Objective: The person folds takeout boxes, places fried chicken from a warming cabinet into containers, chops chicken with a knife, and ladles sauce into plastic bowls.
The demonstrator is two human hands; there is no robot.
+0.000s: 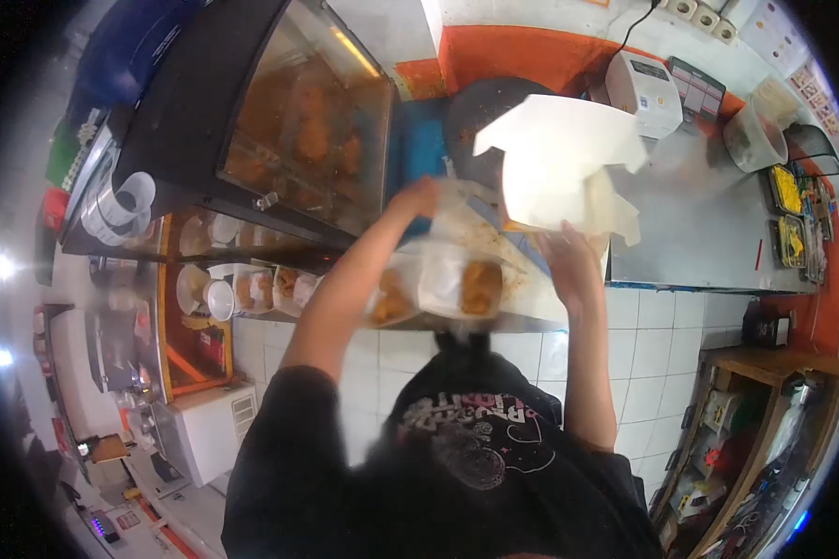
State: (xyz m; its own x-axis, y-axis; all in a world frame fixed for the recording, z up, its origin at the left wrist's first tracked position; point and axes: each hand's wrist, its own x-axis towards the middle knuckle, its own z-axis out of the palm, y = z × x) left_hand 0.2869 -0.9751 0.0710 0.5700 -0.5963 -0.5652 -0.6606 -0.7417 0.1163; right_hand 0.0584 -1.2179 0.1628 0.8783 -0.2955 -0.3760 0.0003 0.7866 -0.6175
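Right hand (573, 265): appearing to be pinching the near edge of an open white carton (555, 168), which is sitting above the table (676, 219), flaps spreading outward. White inner walls are showing; no food is showing inside.

Left hand (418, 197): blurring beside a pale, see-through sheet (461, 219); cannot tell whether the fingers are closing on it.

Step, by judgement: opening out or positioning the carton. Next move is probably calling for a steady right-hand hold and for the left hand to be keeping clear of the flaps.

Containers: two food boxes are standing side by side at the table's near edge, left box (382, 319) and right box (499, 291), both holding browned, fried-looking pieces; white paper (441, 284) is lying beside the right box's food. Glass display case (294, 140) is holding more such pieces.
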